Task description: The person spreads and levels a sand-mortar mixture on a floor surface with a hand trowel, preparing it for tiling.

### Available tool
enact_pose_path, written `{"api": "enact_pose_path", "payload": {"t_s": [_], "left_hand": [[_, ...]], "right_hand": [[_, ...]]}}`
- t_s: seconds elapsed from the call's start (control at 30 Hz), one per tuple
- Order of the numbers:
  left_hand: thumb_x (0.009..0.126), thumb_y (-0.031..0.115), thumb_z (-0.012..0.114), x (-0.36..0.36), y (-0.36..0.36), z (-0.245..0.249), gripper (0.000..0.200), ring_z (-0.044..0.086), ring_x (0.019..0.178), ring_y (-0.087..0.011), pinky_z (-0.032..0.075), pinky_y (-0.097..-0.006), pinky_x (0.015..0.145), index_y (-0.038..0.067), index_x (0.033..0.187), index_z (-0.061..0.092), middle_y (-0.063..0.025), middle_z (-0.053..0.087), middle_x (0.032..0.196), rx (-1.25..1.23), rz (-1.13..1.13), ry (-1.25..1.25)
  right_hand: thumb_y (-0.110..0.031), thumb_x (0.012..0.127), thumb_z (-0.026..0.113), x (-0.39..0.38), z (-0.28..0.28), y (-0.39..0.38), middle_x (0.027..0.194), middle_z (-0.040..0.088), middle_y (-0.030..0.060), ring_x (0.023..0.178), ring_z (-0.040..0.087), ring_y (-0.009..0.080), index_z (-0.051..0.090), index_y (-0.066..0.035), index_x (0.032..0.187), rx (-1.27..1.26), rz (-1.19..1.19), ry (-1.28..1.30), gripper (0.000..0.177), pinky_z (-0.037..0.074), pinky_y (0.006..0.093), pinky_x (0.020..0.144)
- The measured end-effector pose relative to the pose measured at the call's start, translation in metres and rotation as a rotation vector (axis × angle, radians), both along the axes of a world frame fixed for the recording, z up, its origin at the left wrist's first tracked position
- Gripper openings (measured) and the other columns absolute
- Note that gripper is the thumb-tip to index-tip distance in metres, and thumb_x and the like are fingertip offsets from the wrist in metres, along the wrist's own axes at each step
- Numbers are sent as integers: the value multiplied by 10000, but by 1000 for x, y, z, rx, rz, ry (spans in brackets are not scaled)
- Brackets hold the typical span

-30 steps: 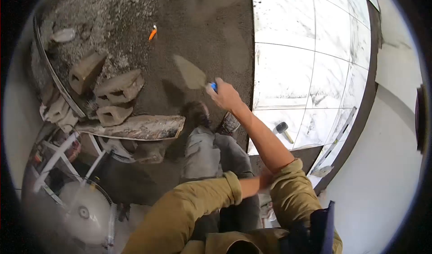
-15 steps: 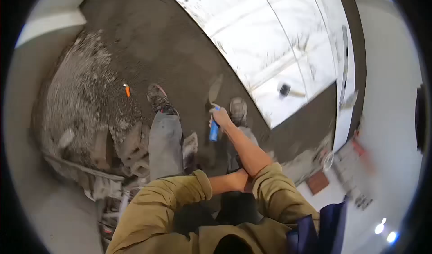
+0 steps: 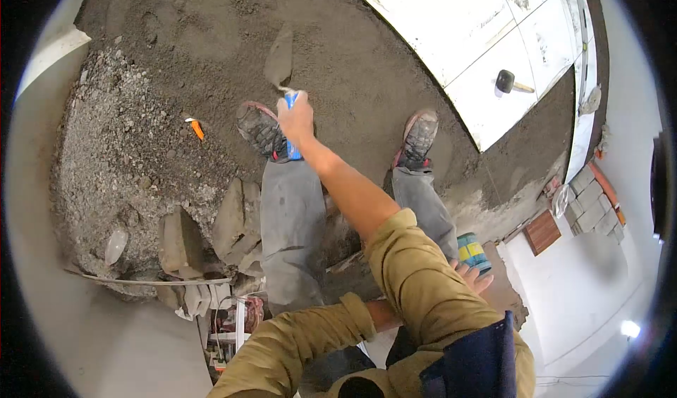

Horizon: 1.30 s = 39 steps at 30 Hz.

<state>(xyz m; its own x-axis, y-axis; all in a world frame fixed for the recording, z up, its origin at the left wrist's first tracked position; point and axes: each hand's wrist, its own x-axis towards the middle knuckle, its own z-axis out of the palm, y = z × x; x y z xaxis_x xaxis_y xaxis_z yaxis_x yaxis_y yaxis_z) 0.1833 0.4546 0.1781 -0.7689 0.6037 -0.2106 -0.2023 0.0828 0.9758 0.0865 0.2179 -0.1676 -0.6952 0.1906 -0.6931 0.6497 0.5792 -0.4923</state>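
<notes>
My right hand is closed around the blue handle of a pointed trowel, beside my left-hand shoe. The trowel's grey blade points away over the damp grey-brown mortar bed; whether it touches the surface is hard to tell. My left arm crosses beneath the right one. Its hand, my left hand, shows past my right sleeve with fingers stretched out and nothing visible in them. Just beyond those fingers is a teal and yellow round object, partly hidden by my leg.
White floor tiles lie at upper right, with a black-headed mallet on them. Left are a gravel heap, an orange-handled tool and broken blocks. A brown tile and grey pavers sit at right.
My right hand has carried the trowel left, nearer the left-hand shoe. The view has shifted, and my left hand's fingers now show at the right, beside the teal and yellow object.
</notes>
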Motion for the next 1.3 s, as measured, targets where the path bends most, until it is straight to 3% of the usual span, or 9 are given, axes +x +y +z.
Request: {"api": "enact_pose_path", "payload": {"t_s": [0.07,0.13,0.27,0.63,0.93,1.0,1.07,1.17,1.3], "left_hand": [[873,417,625,-18,-9,3,607,538,1074,-267,363,-441,891,173,1407,469,-97,581,1090,9,-97,-36],[870,422,629,-31,-17,4,609,538,1072,-270,363,-444,892,175,1404,471,-94,583,1093,17,-192,-71],[893,426,604,-24,-8,-5,570,531,1109,-284,362,-455,906,172,1389,482,-112,584,1162,27,-130,-100],[966,370,519,-83,-56,-14,477,554,1100,-308,372,-451,915,134,1377,467,-139,594,1190,-22,-75,-275],[936,387,542,-64,-42,-4,483,579,1080,-306,374,-469,922,155,1357,494,-129,603,1167,67,-197,-249],[934,389,544,-65,-41,-3,484,580,1079,-306,374,-469,923,155,1355,496,-128,603,1166,66,-201,-259],[931,392,547,-65,-38,-2,484,581,1076,-306,375,-469,924,156,1351,500,-127,604,1163,77,-225,-271],[925,397,552,-68,-37,0,486,582,1072,-306,375,-470,925,156,1344,505,-125,604,1160,98,-267,-262],[918,404,559,-70,-34,6,487,584,1067,-306,375,-470,927,157,1335,513,-123,605,1154,89,-272,-224]], "right_hand": [[-202,885,592,1,5,4,909,638,227,804,664,382,474,-3,1157,-76,85,28,357,533,474,718],[-201,887,607,-8,7,23,700,567,111,631,619,284,469,-44,933,-180,-638,-79,214,541,492,578],[-107,893,539,-58,-14,86,707,506,74,523,530,208,538,-32,1092,-337,-1191,-79,213,511,397,438],[-223,892,599,-77,24,-22,737,585,170,529,624,253,476,20,1057,-289,-357,-31,319,498,399,435],[-158,899,553,-41,-25,25,821,571,136,588,600,243,490,-3,1150,-167,-1142,-171,302,530,396,470],[-89,854,540,-27,-54,-10,640,484,67,499,527,210,458,-59,796,-170,-894,30,105,484,403,434],[-226,867,637,-13,-63,-56,841,625,188,776,651,362,500,21,1059,37,-360,76,342,515,462,723],[-243,897,621,-30,-6,-102,892,626,240,805,636,388,482,13,1128,-178,-80,26,371,487,502,777],[-226,905,614,-1,-23,-62,837,605,154,706,610,308,487,-22,1134,-262,-541,37,332,507,452,693]]}}
